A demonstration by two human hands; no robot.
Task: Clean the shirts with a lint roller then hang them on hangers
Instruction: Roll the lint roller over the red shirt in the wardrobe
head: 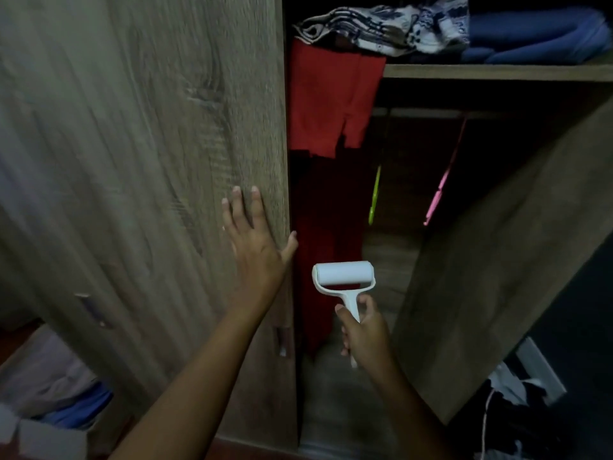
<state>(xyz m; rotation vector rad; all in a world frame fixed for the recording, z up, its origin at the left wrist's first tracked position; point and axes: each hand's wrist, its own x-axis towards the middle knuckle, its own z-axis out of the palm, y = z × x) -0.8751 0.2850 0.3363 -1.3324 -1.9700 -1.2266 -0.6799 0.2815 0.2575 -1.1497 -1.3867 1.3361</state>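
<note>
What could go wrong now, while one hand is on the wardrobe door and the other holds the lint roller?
1. The left hand lies flat on the wardrobe door with its thumb hooked over the edge; if the door swings shut, the thumb could be pinched.
2. The right hand holds the lint roller close to the hanging red garment; the sticky roll might catch and pull it down.
3. The interior is dark, so the green hanger and pink hanger are easy to miss.

I see a wooden shelf [497, 72] inside the wardrobe. A patterned cloth [381, 28] lies on it. Folded blue fabric [537, 38] sits just beside.
</note>
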